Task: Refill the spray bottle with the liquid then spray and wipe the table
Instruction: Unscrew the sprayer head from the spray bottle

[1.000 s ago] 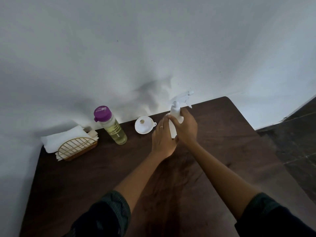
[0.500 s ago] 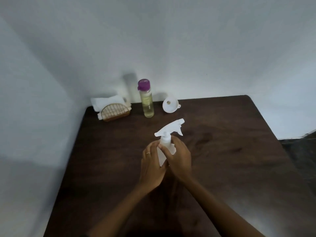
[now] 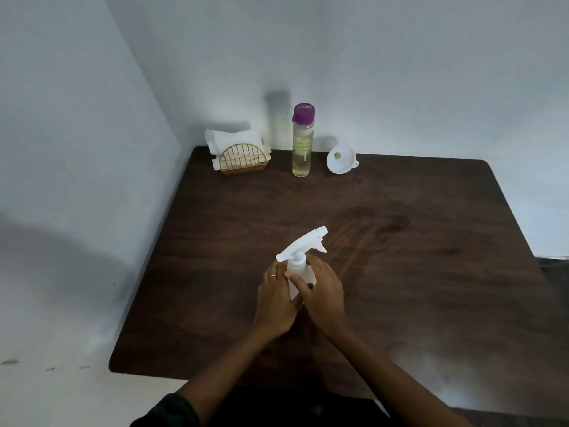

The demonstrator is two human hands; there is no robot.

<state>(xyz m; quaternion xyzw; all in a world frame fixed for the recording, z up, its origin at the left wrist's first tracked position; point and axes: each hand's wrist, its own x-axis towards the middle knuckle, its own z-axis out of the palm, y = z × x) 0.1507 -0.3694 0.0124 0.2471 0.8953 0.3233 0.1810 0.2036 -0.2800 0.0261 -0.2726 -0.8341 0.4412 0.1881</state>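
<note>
head view: both hands, left hand and right hand, curl round the spray bottle mid-table, likely about to unscrew its head; next needs the funnel and liquid bottle from the far edge.

Left hand and right hand together, fingers curled in a grip.

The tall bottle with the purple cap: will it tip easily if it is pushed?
Probably yes: the purple-capped bottle is tall and narrow on a small base. The yellowish liquid filling most of it likely adds weight. Its smooth, clear wall may be slippery.
</note>
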